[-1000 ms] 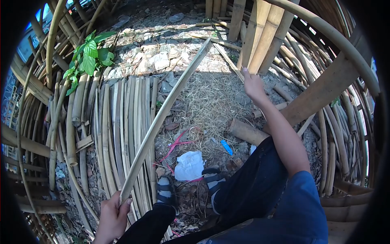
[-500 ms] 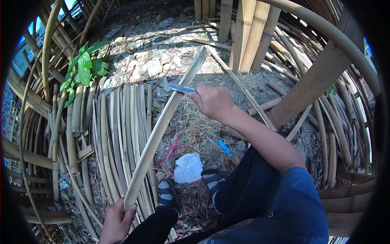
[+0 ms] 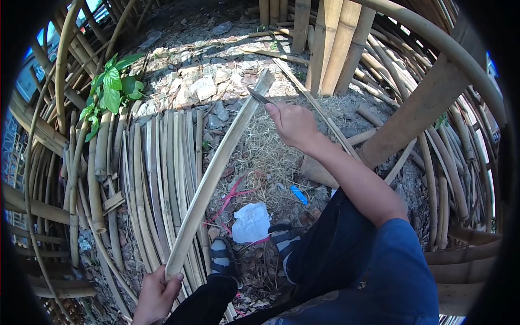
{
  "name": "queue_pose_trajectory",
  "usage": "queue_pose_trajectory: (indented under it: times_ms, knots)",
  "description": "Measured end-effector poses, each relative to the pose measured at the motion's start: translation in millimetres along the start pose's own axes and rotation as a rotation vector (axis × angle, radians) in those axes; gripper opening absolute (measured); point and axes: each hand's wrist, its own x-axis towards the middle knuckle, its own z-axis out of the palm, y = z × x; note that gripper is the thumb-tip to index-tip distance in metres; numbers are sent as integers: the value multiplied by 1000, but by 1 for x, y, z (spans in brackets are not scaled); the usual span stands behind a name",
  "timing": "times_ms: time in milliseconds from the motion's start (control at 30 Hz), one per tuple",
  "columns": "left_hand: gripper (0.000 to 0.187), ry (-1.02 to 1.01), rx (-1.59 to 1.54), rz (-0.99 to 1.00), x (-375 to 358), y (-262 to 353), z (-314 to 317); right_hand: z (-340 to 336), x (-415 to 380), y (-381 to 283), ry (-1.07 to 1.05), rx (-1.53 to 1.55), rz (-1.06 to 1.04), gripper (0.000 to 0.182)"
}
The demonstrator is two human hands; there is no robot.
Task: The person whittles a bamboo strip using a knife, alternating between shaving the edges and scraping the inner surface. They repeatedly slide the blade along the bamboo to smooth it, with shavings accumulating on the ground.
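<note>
A long split bamboo strip (image 3: 214,173) slants from lower left up to the middle of the view. My left hand (image 3: 157,295) is closed round its near end, thumb on top. Near the strip's far end, my right hand (image 3: 294,125) grips a knife (image 3: 259,96), the handle hidden in my fist. The dark blade lies across the strip, close to its far tip. Beneath the strip, several split bamboo strips (image 3: 157,179) lie side by side on the ground to the left.
Thick bamboo poles (image 3: 333,54) stand at the back, and a slanting post (image 3: 417,103) rises on the right. Fine shavings (image 3: 262,146), a white crumpled sheet (image 3: 251,222), pink string (image 3: 230,196) and a blue object (image 3: 298,195) lie near my feet. A leafy plant (image 3: 112,81) grows at left.
My right hand and the knife have moved up along the strip toward its far end. The strip's far end has dropped slightly nearer; my left hand stays in place.
</note>
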Motion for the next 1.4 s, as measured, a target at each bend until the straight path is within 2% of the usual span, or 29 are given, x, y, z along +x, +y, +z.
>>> queue_pose_trajectory:
  times_ms: [100, 167, 267, 367, 467, 533, 600, 633, 667, 700, 733, 767, 867, 933, 1000, 1033, 1167, 1233, 1367, 1400]
  knots:
    - [15, 32, 76, 1, 1, 3, 3, 4, 4, 6, 36, -45, -68, 52]
    - [15, -8, -71, -35, -2, 1, 2, 8, 4, 14, 24, -84, -89, 53]
    - [15, 30, 10, -24, -1, 6, 4, 2, 25, 28, 28, -130, -157, 54]
    - [16, 9, 10, -17, -2, 7, 3, 2, 23, 28, -44, -188, 1, 54]
    - [16, 43, 25, -15, -3, 9, 6, 0, 24, 30, -81, -198, 15, 57]
    - [17, 60, 4, -41, -6, 5, 5, -1, 38, 49, -188, -162, 422, 63]
    - [19, -56, 216, 21, -14, -4, -6, -22, 35, 109, -214, -211, 589, 67]
    - [22, -52, 398, 44, -17, 12, -5, -27, 31, 122, -102, -54, 744, 68]
    - [22, -55, 371, 44, -11, 14, -1, -33, 30, 133, -2, 86, 876, 69]
    - [22, -27, 297, -7, -7, 13, 3, -35, 28, 141, -13, 65, 863, 69]
    - [22, 5, 239, -56, -4, 12, 2, -33, 25, 148, 26, 204, 923, 71]
    - [23, -15, 318, -15, 4, -3, -6, -28, 23, 153, 62, 352, 982, 73]
    - [29, -54, 349, -15, 12, -9, -8, -44, 23, 120, 22, 362, 983, 78]
    - [28, -47, 284, -17, 17, -19, -9, -43, 21, 112, 15, 435, 978, 73]
    - [28, -36, 221, -26, 23, -25, -9, -42, 17, 92, -72, 808, 916, 60]
    - [28, -47, 167, -26, 26, -26, -10, -50, 14, 64, 9, 1010, 867, 50]
    - [28, -127, 91, -63, 28, -5, -8, -70, -9, 13, -62, 1106, 724, 49]
    - [25, -148, 70, -77, 29, -8, -9, -70, -23, 4, -140, 805, 487, 49]
    - [25, -168, -24, -89, 31, -7, -9, -73, -34, -4, -138, 781, 514, 53]
    - [25, -175, -26, -86, 30, -7, -9, -83, -31, -6, -244, 1166, 629, 55]
